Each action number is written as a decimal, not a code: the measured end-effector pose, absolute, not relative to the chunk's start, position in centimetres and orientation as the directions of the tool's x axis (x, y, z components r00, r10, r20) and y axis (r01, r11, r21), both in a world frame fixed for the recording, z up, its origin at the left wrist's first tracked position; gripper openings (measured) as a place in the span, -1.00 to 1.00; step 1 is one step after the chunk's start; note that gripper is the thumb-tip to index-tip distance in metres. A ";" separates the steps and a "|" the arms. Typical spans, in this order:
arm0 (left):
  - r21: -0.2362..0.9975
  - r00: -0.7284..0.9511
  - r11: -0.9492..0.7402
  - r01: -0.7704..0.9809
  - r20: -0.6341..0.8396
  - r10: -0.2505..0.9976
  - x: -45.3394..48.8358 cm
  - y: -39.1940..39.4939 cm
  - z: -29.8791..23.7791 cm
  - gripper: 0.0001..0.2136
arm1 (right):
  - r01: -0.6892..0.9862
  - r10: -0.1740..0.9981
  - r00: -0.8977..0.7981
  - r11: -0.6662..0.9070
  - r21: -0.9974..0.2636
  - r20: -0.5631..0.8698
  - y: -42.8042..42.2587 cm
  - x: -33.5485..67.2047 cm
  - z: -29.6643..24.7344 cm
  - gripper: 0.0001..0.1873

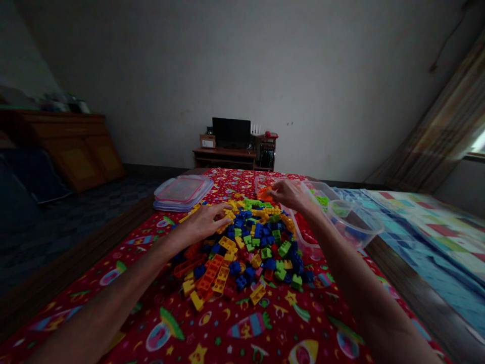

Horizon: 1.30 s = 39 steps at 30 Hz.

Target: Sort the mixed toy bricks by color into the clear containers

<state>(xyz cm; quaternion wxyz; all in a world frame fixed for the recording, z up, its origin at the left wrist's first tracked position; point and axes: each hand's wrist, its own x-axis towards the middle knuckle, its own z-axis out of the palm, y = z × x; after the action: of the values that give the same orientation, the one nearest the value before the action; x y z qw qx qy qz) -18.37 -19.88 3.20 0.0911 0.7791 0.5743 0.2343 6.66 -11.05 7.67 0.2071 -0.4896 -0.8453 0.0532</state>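
Observation:
A heap of small plastic building bricks (250, 247) in yellow, orange, blue, green and red lies on a red patterned cloth (235, 328). My left hand (206, 220) rests on the heap's left side, its fingers curled and pinching a yellow brick (228, 215). My right hand (290, 194) is at the far side of the heap, closed round an orange brick (265, 193), next to clear plastic containers (322, 194).
A stack of clear lids with pink rims (182, 192) lies at the far left of the cloth. A round clear tub (354, 222) stands to the right. Beyond are a low table with a dark screen (231, 132), a wooden cabinet (79, 149) and a patterned mat (428, 222).

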 end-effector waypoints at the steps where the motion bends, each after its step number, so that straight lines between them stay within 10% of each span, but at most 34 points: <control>1: 0.416 0.214 -0.308 0.856 0.258 0.942 -18.4 -19.8 3.2 -0.54 | 0.852 0.864 -0.371 0.462 -0.246 0.340 -10.2 6.4 8.1 -0.63; 7: 0.502 0.130 -0.252 0.827 0.267 0.955 -19.9 -19.2 3.2 -0.43 | 0.914 0.844 -0.310 0.391 -0.107 0.437 -9.0 4.5 8.3 -0.60; 19: 0.631 0.245 -0.392 0.669 0.311 0.918 -19.4 -18.9 2.6 -0.44 | 0.439 0.581 -0.696 0.810 -0.390 0.422 -17.0 2.1 3.7 -0.52; 23: 0.618 0.269 -0.385 0.686 0.276 0.923 -18.5 -19.2 2.3 -0.45 | 0.405 0.528 -0.744 0.844 -0.352 0.409 -16.3 2.8 3.4 -0.79; 39: 0.488 0.172 -0.307 0.817 0.302 0.938 -19.5 -19.3 3.2 -0.56 | 0.786 0.852 -0.417 0.513 -0.345 0.315 -12.3 9.8 5.3 -0.82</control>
<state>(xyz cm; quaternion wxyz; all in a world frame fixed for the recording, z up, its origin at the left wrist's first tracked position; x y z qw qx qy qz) -19.46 -19.28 3.24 0.1072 0.7578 0.5789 0.2812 9.79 -12.30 5.32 0.2297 -0.4884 -0.8388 0.0716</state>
